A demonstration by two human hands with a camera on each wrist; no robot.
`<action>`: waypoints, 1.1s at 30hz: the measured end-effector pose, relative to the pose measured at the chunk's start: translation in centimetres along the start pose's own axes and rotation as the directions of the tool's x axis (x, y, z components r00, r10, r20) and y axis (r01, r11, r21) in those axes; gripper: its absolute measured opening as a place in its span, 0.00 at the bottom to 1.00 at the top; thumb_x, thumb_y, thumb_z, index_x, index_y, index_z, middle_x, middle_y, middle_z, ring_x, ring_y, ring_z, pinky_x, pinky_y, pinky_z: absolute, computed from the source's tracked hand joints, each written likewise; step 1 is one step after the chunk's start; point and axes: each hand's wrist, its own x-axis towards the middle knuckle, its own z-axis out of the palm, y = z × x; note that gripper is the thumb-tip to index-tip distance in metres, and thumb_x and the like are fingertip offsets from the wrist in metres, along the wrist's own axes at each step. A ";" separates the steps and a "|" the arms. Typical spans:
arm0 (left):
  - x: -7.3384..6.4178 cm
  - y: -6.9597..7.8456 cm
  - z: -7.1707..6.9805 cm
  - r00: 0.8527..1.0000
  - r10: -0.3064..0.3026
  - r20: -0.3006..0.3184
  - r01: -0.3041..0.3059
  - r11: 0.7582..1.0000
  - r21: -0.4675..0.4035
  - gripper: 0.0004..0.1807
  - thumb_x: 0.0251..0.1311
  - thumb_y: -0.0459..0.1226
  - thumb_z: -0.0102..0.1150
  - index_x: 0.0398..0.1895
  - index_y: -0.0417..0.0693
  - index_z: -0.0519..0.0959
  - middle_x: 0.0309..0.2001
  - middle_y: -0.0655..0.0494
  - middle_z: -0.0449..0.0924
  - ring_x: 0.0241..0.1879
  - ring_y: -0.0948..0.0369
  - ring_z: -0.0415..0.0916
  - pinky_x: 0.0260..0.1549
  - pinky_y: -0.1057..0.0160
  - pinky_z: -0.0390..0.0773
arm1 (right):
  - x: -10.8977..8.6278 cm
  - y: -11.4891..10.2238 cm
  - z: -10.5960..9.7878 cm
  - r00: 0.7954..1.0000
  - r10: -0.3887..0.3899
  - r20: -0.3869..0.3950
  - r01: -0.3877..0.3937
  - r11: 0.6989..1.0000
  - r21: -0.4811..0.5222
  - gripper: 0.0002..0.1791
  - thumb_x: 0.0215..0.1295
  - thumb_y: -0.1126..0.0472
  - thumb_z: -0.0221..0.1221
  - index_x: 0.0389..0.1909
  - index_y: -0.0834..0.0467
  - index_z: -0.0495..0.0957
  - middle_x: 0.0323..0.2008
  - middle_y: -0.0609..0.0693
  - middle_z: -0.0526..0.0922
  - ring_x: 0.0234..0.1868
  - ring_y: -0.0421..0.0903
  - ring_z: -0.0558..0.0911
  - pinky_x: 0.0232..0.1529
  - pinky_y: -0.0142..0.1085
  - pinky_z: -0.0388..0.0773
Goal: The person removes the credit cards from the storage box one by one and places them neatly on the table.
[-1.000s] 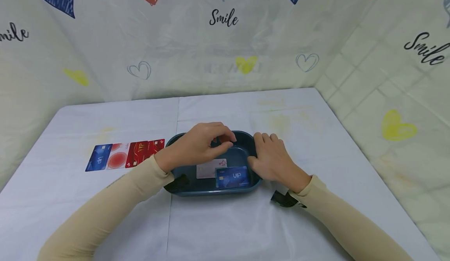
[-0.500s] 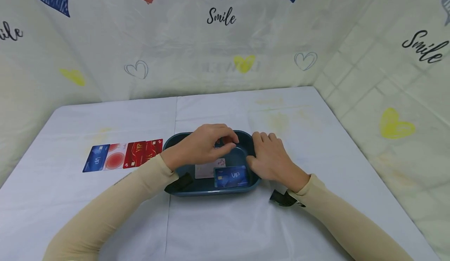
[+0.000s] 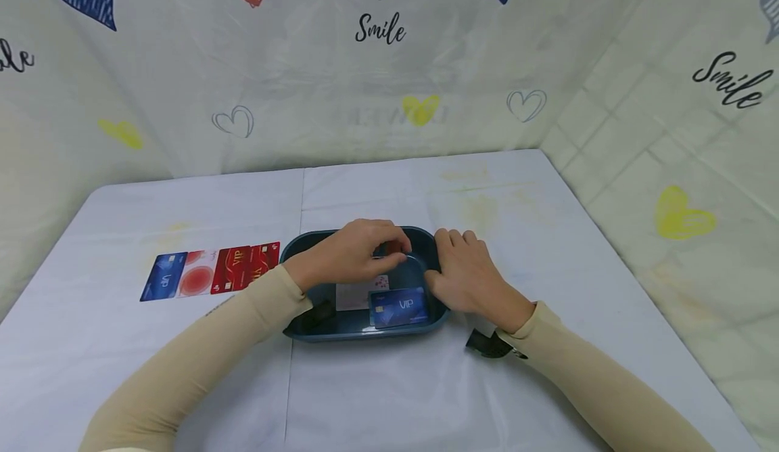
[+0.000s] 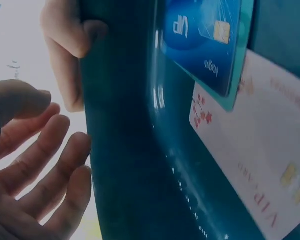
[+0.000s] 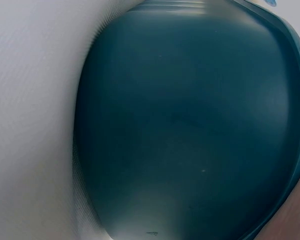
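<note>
A dark teal tray (image 3: 359, 334) stands in the middle of the table. My right hand (image 3: 471, 269) grips its right end, the thumb inside the rim and the fingers over the outside. Above the tray's back part hangs my left hand (image 3: 349, 252), its fingers loosely bent with nothing between them; the left wrist view shows this hand (image 4: 45, 185) empty beside the tray wall. Inside the tray, a blue VIP card (image 3: 398, 307) overlaps a white card with red blossoms (image 3: 353, 296). The tray's outer wall (image 5: 190, 120) fills most of the right wrist view.
Left of the tray, several cards lie in a row: a blue VIP card (image 3: 163, 276), a white card with a red circle (image 3: 197, 280), and red cards (image 3: 231, 270). My left forearm partly covers the row's right end. A heart-printed cloth (image 3: 316, 86) hangs behind the table.
My left hand has shifted slightly to the right over the tray. The head view has turned a little; my right hand keeps its grip and the cards stay put.
</note>
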 end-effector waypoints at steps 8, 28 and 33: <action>0.9 -0.7 0.5 0.992 -0.038 0.123 0.034 0.999 0.033 0.13 0.73 0.39 0.58 0.55 0.46 0.83 0.48 0.56 0.85 0.43 0.62 0.81 0.49 0.61 0.84 | -0.1 0.0 -0.1 1.000 0.005 0.014 -0.005 1.000 0.009 0.14 0.65 0.53 0.52 0.43 0.60 0.68 0.36 0.55 0.72 0.39 0.54 0.65 0.38 0.42 0.58; 1.3 -1.5 2.3 0.929 -0.053 0.367 0.061 0.998 -0.011 0.32 0.54 0.47 0.78 0.61 0.48 0.79 0.47 0.55 0.84 0.43 0.64 0.79 0.46 0.68 0.81 | -0.2 0.0 -0.2 1.000 0.003 0.030 -0.003 1.000 0.010 0.14 0.65 0.54 0.52 0.43 0.60 0.67 0.37 0.55 0.71 0.40 0.55 0.65 0.40 0.44 0.59; 1.3 -1.5 2.5 0.916 -0.066 0.396 0.084 0.996 -0.029 0.34 0.52 0.46 0.80 0.63 0.50 0.77 0.49 0.57 0.83 0.45 0.63 0.79 0.48 0.68 0.81 | -0.2 0.0 -0.2 1.000 0.002 0.031 -0.002 1.000 0.016 0.14 0.66 0.54 0.52 0.43 0.60 0.67 0.37 0.55 0.71 0.40 0.55 0.65 0.41 0.44 0.60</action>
